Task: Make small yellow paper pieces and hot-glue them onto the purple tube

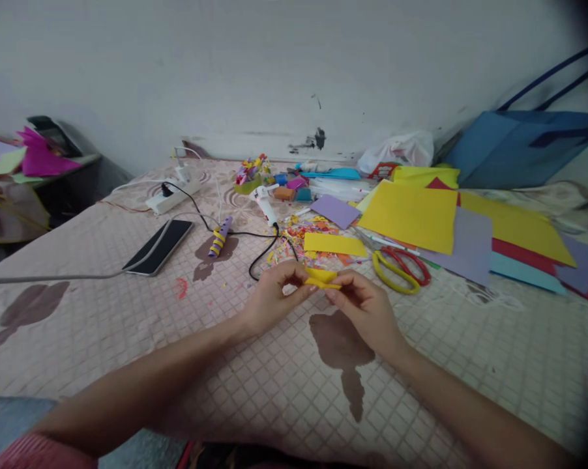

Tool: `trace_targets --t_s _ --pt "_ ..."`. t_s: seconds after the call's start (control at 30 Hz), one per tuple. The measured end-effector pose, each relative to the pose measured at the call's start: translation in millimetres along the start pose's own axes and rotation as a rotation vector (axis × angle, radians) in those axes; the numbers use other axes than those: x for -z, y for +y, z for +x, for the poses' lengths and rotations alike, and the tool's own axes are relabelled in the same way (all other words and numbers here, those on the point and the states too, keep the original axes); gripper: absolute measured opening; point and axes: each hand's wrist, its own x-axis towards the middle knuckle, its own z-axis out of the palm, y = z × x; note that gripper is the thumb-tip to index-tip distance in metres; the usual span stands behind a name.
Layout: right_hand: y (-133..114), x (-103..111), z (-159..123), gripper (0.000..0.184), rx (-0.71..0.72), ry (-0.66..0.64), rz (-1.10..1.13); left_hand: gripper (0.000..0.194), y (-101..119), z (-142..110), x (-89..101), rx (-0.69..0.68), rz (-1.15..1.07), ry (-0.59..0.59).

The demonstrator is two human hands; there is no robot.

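Observation:
Between my two hands is a small folded piece of yellow craft foam or paper (322, 276), held just above the patterned tablecloth. My left hand (276, 293) pinches its left end between thumb and fingers. At the right end, my right hand (365, 306) pinches it the same way. Just beyond lies a flat yellow strip (336, 244) on a heap of colourful scraps (298, 229). Scissors (401, 268) with yellow and red handles rest to the right of my right hand. A purple roll with yellow wrapping (220, 237) lies to the left.
A white glue gun (264, 205) with a black cord lies behind the scraps. On the left are a phone (161, 247) under a grey cable and a power strip (173, 197). Coloured sheets (409, 215) and a blue bag (523, 150) occupy the right, against the wall.

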Motion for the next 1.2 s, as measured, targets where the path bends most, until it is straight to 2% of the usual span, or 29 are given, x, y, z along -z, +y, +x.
trace_targets --t_s 0.23,0.43,0.53,0.63,0.87,1.2 --pt "-1.0 -7.2 -0.4 0.019 -0.095 0.014 0.091 0.022 -4.5 -3.9 -7.1 0.211 -0.284 0.049" --pt "0.7 -11.6 0.9 0.019 -0.166 0.059 0.197 0.027 -2.3 -4.8 -9.7 0.248 -0.385 0.106" --pt "2.5 -13.7 1.0 0.023 -0.156 0.065 0.241 0.040 -1.1 -4.4 -10.8 0.267 -0.461 0.118" --pt "3.5 -14.2 0.5 0.025 -0.153 0.057 0.250 0.046 -1.5 -4.3 -11.0 0.285 -0.483 0.099" --pt "1.5 -10.3 0.7 0.017 -0.204 -0.067 0.186 0.035 -2.8 -4.3 -8.5 0.274 -0.359 0.099" --pt "4.2 -10.5 0.7 0.015 -0.177 -0.068 0.158 0.034 -4.2 -4.6 -9.5 0.305 -0.454 0.080"
